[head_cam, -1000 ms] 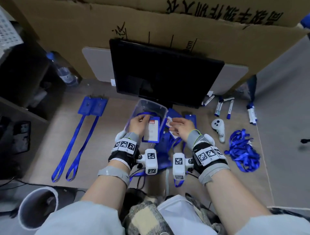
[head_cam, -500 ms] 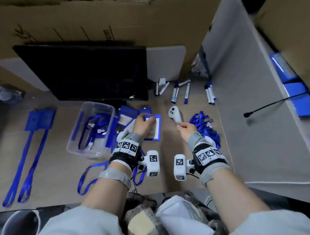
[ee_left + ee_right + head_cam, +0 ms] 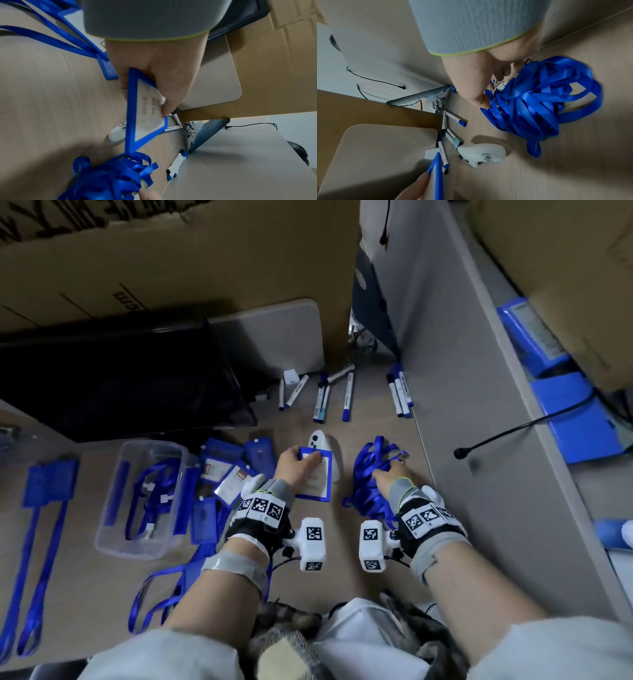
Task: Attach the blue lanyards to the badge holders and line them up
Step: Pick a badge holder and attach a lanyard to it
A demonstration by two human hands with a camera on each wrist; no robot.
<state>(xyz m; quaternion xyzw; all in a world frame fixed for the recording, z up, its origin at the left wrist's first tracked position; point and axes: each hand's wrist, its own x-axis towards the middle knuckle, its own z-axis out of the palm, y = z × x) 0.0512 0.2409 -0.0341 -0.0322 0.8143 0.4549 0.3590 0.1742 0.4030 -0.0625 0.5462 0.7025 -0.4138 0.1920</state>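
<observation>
My left hand (image 3: 303, 462) grips a blue-framed badge holder (image 3: 317, 479) by its top edge, thumb on the card face, and holds it tilted above the desk. The left wrist view shows the same badge holder (image 3: 145, 119) with its lower corner near the lanyards. A tangled pile of blue lanyards (image 3: 368, 487) lies to its right. My right hand (image 3: 388, 474) rests on top of that pile. In the right wrist view its fingers (image 3: 503, 70) curl loosely over a metal clip (image 3: 498, 82), the thumb apart and touching a ribbon of the pile (image 3: 539, 105).
Two finished badge holders with lanyards (image 3: 51, 484) lie at far left. A clear plastic box (image 3: 109, 539) holds more lanyards, with loose badge holders (image 3: 236, 470) beside it. A white controller (image 3: 320, 440), markers (image 3: 322, 398), a dark monitor (image 3: 120, 381) and a grey partition (image 3: 479, 440) surround the hands.
The view has swung to the right. My left hand carried the badge holder rightward away from the box. My right hand moved right onto the lanyard pile.
</observation>
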